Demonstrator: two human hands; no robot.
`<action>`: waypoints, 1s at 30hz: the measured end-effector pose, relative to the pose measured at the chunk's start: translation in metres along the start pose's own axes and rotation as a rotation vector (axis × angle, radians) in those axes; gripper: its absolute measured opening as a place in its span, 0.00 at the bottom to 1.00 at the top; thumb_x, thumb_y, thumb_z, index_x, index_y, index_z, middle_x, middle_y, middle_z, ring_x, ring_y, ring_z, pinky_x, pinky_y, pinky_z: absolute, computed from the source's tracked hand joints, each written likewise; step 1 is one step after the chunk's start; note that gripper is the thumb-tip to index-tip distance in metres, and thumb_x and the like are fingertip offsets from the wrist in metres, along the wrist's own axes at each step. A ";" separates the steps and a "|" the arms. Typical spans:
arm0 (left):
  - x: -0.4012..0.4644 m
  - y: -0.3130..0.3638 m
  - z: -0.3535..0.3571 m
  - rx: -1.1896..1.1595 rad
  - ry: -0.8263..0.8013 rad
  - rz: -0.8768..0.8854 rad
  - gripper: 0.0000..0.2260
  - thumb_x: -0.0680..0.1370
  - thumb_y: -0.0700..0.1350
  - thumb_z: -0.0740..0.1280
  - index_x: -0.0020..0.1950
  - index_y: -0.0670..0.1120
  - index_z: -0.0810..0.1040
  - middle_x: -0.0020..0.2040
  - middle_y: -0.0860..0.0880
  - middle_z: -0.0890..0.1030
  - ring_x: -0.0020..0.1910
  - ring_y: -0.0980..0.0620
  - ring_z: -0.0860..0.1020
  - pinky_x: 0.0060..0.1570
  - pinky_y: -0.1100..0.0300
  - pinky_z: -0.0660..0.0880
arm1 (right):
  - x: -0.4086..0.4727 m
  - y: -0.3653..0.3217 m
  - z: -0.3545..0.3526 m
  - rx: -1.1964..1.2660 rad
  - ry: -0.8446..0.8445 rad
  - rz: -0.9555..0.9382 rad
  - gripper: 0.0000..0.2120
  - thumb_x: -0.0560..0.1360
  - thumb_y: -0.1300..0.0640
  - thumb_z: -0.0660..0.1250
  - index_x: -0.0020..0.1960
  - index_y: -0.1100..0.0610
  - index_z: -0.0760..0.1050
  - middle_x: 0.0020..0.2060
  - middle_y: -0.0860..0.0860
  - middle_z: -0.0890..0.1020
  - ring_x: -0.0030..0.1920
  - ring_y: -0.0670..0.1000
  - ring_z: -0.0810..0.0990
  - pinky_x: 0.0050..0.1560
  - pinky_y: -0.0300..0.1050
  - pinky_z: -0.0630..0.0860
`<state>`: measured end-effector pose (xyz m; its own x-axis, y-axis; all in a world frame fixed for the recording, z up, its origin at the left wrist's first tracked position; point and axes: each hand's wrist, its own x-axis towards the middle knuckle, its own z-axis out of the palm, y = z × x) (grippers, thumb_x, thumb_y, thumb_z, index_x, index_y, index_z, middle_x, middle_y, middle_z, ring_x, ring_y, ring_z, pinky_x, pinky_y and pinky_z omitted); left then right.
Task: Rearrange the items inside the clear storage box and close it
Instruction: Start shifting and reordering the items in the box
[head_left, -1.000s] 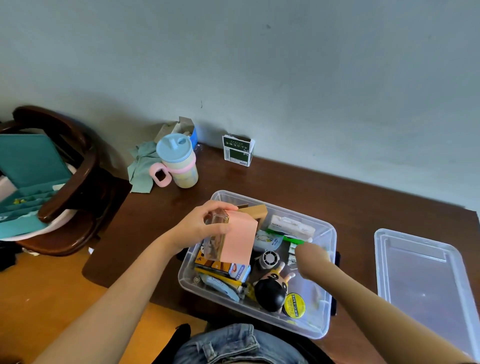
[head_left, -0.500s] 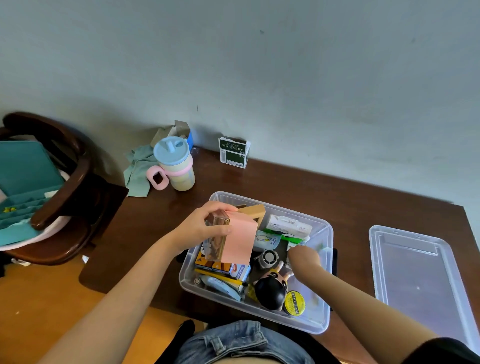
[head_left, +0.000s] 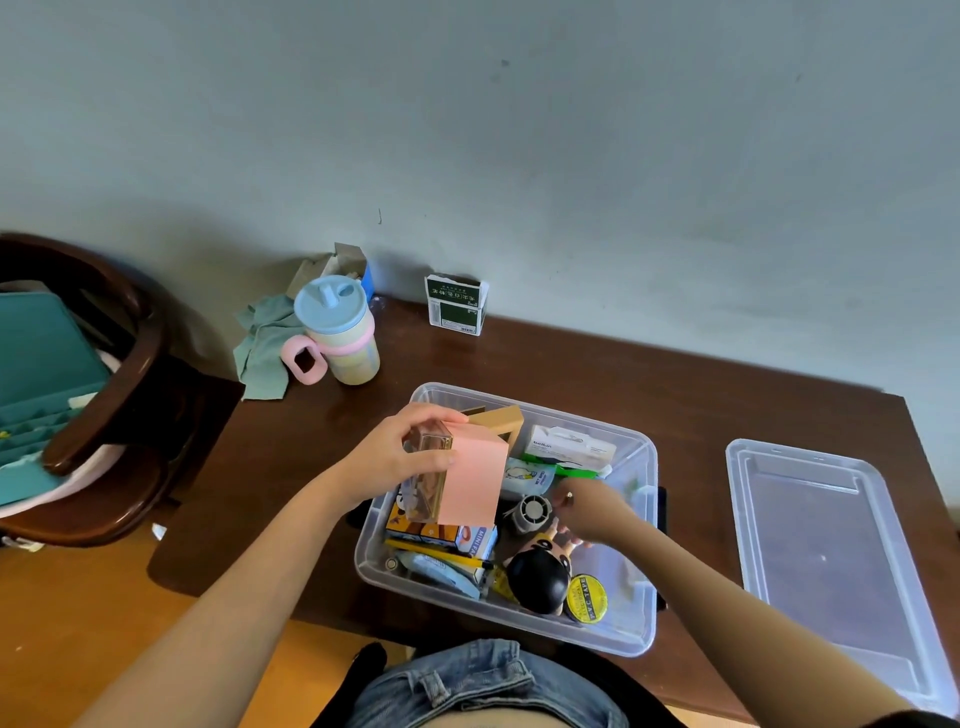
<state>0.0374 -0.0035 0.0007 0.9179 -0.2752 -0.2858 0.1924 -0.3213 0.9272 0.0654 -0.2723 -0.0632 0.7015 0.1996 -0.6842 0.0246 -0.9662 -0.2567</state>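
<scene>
A chair (head_left: 104, 395) crowds the table's (head_left: 597, 374) left edge; a cloth (head_left: 262, 348), cup (head_left: 340, 332) and green carton (head_left: 456, 307) line the wall side. The open box (head_left: 636, 613) sits at the near edge, packed with clutter. The left hand (head_left: 400, 457) grips a clear case with a pink pad (head_left: 475, 480) upright over the box's left side. The right hand (head_left: 589, 512) reaches down among the things by a small fan (head_left: 530, 513), fingers curled; what it holds I cannot tell. The lid (head_left: 826, 561) lies flat right of the box, apart
</scene>
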 end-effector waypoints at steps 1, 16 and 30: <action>0.000 0.000 0.000 0.002 -0.005 -0.001 0.25 0.63 0.63 0.68 0.59 0.59 0.75 0.60 0.54 0.72 0.58 0.56 0.73 0.53 0.65 0.72 | 0.000 0.001 -0.001 0.088 -0.038 -0.006 0.15 0.73 0.61 0.64 0.59 0.57 0.73 0.48 0.52 0.83 0.47 0.54 0.83 0.44 0.47 0.81; -0.012 -0.003 -0.006 0.022 -0.048 0.035 0.20 0.70 0.45 0.73 0.61 0.53 0.76 0.60 0.57 0.74 0.61 0.59 0.72 0.59 0.64 0.70 | -0.026 -0.001 -0.021 0.420 0.104 0.036 0.14 0.73 0.49 0.65 0.41 0.60 0.76 0.30 0.52 0.84 0.28 0.46 0.82 0.37 0.43 0.80; -0.021 0.000 -0.007 -0.125 0.054 -0.018 0.23 0.64 0.55 0.73 0.58 0.55 0.78 0.58 0.51 0.78 0.58 0.52 0.76 0.57 0.57 0.74 | -0.045 0.000 -0.018 0.798 0.493 -0.006 0.03 0.73 0.50 0.67 0.46 0.48 0.75 0.32 0.47 0.82 0.30 0.44 0.80 0.34 0.43 0.79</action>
<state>0.0211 0.0088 0.0089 0.9307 -0.2203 -0.2920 0.2472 -0.2093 0.9461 0.0467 -0.2846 -0.0203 0.9301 -0.0645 -0.3615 -0.3387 -0.5312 -0.7766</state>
